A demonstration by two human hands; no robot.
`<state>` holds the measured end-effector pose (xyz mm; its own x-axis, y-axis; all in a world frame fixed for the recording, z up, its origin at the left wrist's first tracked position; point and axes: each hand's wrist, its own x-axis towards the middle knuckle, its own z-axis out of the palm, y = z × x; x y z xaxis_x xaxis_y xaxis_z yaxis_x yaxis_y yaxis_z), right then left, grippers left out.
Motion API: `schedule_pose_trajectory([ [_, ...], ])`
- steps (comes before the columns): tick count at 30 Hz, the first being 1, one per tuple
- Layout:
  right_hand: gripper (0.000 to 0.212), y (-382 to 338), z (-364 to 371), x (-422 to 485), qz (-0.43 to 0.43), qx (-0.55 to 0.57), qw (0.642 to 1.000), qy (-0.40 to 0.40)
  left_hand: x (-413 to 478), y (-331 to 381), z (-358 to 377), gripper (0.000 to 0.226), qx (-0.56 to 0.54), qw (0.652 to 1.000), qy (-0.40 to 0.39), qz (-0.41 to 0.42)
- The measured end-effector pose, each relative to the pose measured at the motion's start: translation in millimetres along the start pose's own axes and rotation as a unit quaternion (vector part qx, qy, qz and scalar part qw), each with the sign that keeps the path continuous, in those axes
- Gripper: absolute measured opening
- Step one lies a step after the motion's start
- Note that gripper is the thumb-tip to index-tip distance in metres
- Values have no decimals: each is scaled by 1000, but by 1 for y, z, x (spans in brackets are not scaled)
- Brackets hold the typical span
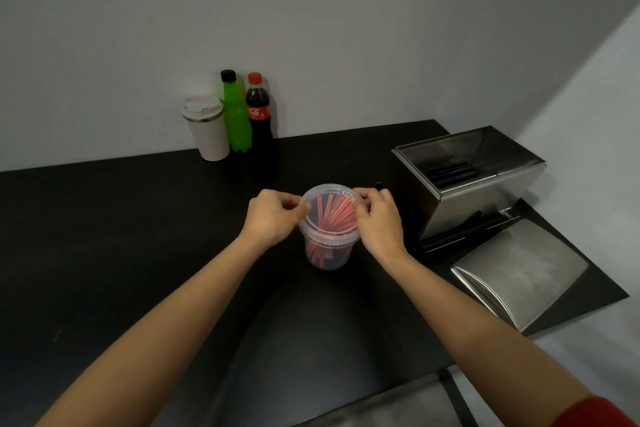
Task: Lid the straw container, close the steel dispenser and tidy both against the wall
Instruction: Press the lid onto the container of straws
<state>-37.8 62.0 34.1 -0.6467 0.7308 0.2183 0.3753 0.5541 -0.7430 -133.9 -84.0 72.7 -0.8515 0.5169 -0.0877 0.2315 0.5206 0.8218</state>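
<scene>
A clear plastic tub (328, 246) full of red straws (334, 218) stands upright on the black table (121, 236), a little right of the frame's centre. A clear lid (329, 210) sits on its rim. The left hand (273, 218) is curled at the lid's left edge, thumb and fingertips pinching the rim there. The right hand (377, 222) does the same on the right edge, its fingers bent over the lid and touching it. Both forearms reach in from the bottom of the frame, and a bit of red sleeve (595, 414) shows at the lower right corner.

At the right of the frame, a steel box (485, 198) stands on the table with its top open; dark straws (453, 173) lie inside, and more show at its base. Its steel cover (516, 270) lies flat on the table just in front of it, at the lower right.

In the upper middle, against the white wall (346, 62), a white travel cup (206, 128), a green bottle (235, 114) and a cola bottle (259, 114) stand close together in a row, well apart from the tub.
</scene>
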Motion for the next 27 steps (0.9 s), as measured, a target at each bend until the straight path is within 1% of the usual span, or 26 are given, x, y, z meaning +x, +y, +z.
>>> schedule_pose_trajectory([
  [6,31,0,-1,-1,-2,4,1000,-6,-4,-2,2,36,-13,1000,2,6],
  [11,40,-1,-5,3,-1,27,999,-46,-7,-7,4,44,-64,998,-9,16],
  [16,43,-5,-11,6,8,32,996,-79,-3,-7,6,48,-64,997,-6,35],
  [24,43,-6,-12,7,12,47,995,-85,1,-4,8,53,-50,998,-16,46],
  [27,44,-9,-13,8,6,48,996,-77,0,0,8,55,-24,998,1,59],
])
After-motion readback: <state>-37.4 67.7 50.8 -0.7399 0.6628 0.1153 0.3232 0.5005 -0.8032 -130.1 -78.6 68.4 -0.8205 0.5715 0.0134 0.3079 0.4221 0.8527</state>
